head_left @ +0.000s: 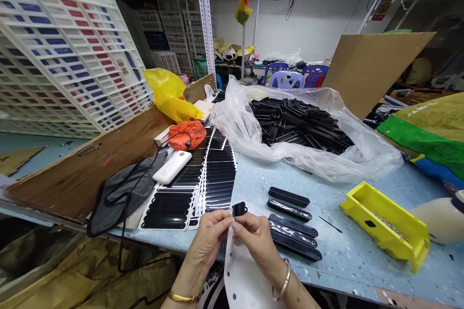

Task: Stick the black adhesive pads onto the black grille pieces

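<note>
Down at the near edge of the counter (253, 188), the left hand (209, 236) and right hand (258, 240) meet, fingertips pinched together on a small black sticker (239, 209) peeled up above a white backing sheet (242, 275). Just right of the hands lie four black grille strips (292, 222). Sheets of black stickers (203, 178) lie to the left, a yellow tray (384, 224) to the right, a clear bag of black parts (300, 128) behind.
</note>
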`<action>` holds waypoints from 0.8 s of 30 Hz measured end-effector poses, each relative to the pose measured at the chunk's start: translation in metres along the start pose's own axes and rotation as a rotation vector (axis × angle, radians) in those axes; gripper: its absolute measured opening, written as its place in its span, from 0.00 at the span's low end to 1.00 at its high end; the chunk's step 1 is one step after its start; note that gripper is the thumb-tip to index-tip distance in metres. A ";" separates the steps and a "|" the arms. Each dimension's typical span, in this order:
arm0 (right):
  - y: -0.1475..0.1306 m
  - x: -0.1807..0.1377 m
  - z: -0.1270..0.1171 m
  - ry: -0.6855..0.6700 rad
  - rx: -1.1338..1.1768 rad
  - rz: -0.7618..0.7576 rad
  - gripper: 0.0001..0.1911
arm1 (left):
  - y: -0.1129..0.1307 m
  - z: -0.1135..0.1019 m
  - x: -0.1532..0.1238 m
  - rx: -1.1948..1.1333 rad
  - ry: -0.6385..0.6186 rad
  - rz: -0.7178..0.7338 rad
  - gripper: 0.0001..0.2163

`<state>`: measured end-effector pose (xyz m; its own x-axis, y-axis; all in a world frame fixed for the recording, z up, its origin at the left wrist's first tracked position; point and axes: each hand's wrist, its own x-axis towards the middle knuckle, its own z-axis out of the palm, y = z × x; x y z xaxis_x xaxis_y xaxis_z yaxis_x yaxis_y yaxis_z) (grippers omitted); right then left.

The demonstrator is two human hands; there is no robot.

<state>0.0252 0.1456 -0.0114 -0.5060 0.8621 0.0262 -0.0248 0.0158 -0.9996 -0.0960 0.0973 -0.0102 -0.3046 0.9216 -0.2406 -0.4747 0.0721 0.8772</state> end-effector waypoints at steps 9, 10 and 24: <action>0.013 0.014 -0.003 0.087 0.185 0.264 0.18 | -0.009 -0.005 0.008 0.009 0.084 -0.004 0.13; 0.014 0.016 -0.004 0.114 0.174 0.278 0.18 | -0.010 -0.007 0.010 0.030 0.123 0.001 0.13; -0.033 0.023 -0.162 0.543 -0.080 -0.019 0.24 | 0.023 -0.031 0.058 0.939 0.568 0.396 0.06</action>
<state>0.1544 0.2469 0.0198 0.0126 0.9984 0.0551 0.0462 0.0544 -0.9974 -0.1505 0.1407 -0.0167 -0.7335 0.6565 0.1760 0.4617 0.2912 0.8379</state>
